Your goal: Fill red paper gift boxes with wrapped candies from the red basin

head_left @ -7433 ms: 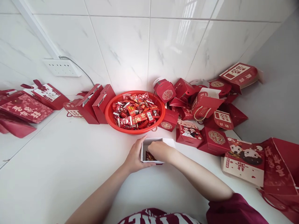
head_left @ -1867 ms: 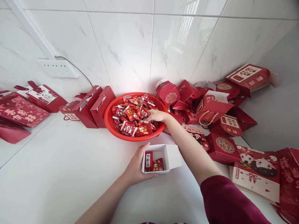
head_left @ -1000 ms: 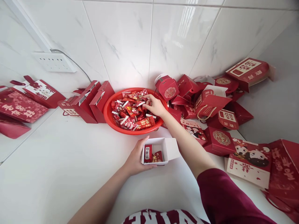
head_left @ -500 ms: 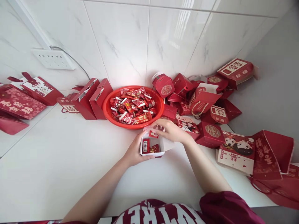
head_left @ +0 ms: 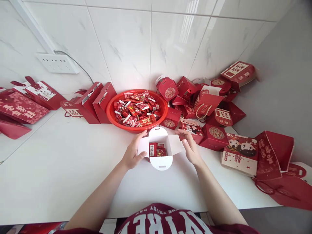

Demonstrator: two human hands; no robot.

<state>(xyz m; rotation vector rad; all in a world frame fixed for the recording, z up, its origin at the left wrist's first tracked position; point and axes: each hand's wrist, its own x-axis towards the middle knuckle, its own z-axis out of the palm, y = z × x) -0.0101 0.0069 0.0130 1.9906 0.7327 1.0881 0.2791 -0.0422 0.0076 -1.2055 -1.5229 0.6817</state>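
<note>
A small gift box (head_left: 161,163) stands on the white counter in front of me, its white flaps folded outward. Several red-wrapped candies (head_left: 158,151) lie inside it. My left hand (head_left: 131,152) is at the box's left flap, thumb and fingers apart, the thumb over the flap's lower edge. At the right flap is my right hand (head_left: 191,149), its fingers stretched out and apart; whether it touches the flap I cannot tell. Just behind the box sits a red plastic basin (head_left: 112,123) heaped with wrapped candies (head_left: 138,110).
Folded red gift boxes (head_left: 216,136) pile up at the right, against the wall. More red boxes (head_left: 104,105) stand left of the basin, and red gift bags (head_left: 23,109) lie at the far left. A power socket strip (head_left: 57,63) with a cable is on the tiled wall.
My right hand has let the candy go into the box and moved outward to the right. My left hand has shifted left off the box's side. The flaps now spread outward.
</note>
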